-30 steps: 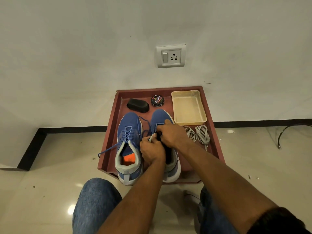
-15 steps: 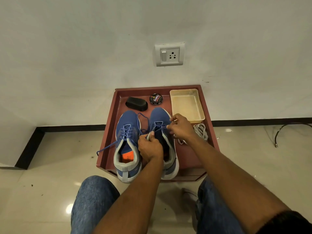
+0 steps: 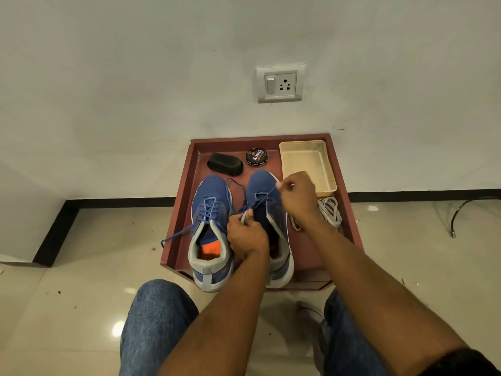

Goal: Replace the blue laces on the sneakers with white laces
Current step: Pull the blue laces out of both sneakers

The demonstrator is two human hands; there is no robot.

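Two blue sneakers stand side by side, toes to the wall, in a dark red tray (image 3: 181,213). The left sneaker (image 3: 210,213) keeps its blue lace, one end trailing off the tray's left edge. My left hand (image 3: 245,236) grips the right sneaker (image 3: 261,188) at its tongue and upper eyelets. My right hand (image 3: 298,198) pinches that shoe's blue lace (image 3: 264,198) and holds it taut up and to the right. The white laces (image 3: 329,211) lie bundled on the tray just right of my right wrist.
At the tray's back are a black brush (image 3: 225,164), a round polish tin (image 3: 256,156) and a cream plastic tub (image 3: 307,165). The tray sits on a glossy tiled floor against a white wall with a socket (image 3: 280,83). My knees in jeans are below; a black cable (image 3: 466,210) lies far right.
My right hand has moved from over the right shoe's laces up and to the right, drawing the blue lace out taut. My left hand has stayed on the shoe.
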